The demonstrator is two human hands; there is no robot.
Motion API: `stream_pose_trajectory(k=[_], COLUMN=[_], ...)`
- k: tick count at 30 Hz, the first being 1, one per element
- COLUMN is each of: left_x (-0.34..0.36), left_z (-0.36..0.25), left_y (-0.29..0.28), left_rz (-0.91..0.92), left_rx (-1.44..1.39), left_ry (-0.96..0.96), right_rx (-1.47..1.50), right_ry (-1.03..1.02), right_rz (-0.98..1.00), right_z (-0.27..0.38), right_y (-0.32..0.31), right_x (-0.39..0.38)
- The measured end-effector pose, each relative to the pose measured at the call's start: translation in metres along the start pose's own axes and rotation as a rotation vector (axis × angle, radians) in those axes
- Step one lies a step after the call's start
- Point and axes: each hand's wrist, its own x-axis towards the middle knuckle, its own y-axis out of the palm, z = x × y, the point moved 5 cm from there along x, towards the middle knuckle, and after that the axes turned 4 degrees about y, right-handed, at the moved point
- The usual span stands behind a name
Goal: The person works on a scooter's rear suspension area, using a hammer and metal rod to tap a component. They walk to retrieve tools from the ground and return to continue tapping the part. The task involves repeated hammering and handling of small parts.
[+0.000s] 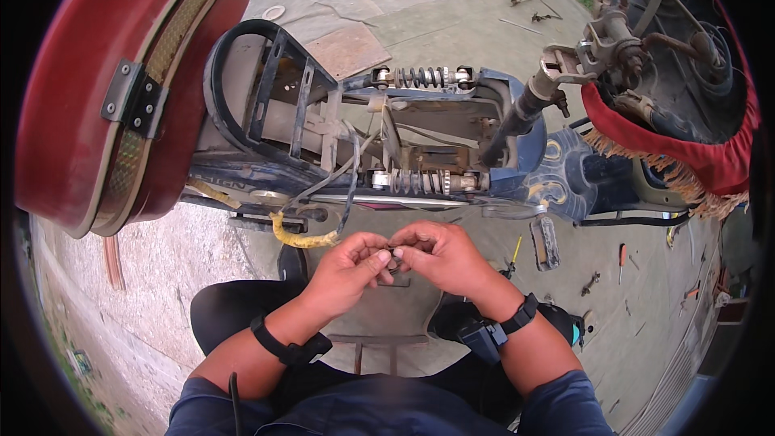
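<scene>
My left hand (349, 274) and my right hand (442, 262) meet in front of my lap, both closed in a pinch. Between their fingertips is a small dark part (393, 255), mostly covered by the fingers, so its kind cannot be made out. Just beyond my hands stands a dusty blue scooter frame (533, 157), its seat area exposed. Coil spring shock absorbers (420, 182) sit on its near and far sides. Close to my left hand, a cable wrapped in yellow tape (300, 236) hangs from the frame.
A red box (73, 113) with a metal hinge rises at the left by a black rack (218, 89). At the right is a red fringed cover (710, 169). A screwdriver (622, 257), a grey tray-like piece (546, 244) and loose parts lie on the concrete floor.
</scene>
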Motion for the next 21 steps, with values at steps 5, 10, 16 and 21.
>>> stream_pose_trajectory(k=[5,10,16,21], left_x=[0.000,0.001,0.001,0.003], left_z=[0.004,0.006,0.007,0.011], left_y=[-0.001,-0.003,-0.003,-0.004], left_rz=[0.012,0.005,-0.002,-0.009], left_rx=[0.006,0.018,0.029,0.016], left_ry=[0.011,0.018,0.012,-0.018], right_rx=[-0.032,-0.053,-0.084,-0.098], right_ry=[-0.018,-0.026,-0.045,-0.084], right_rz=[0.009,0.008,0.004,-0.017], right_z=[0.000,0.000,-0.001,-0.006], right_y=[0.000,0.001,0.001,0.000], right_x=[0.001,0.001,0.002,0.002])
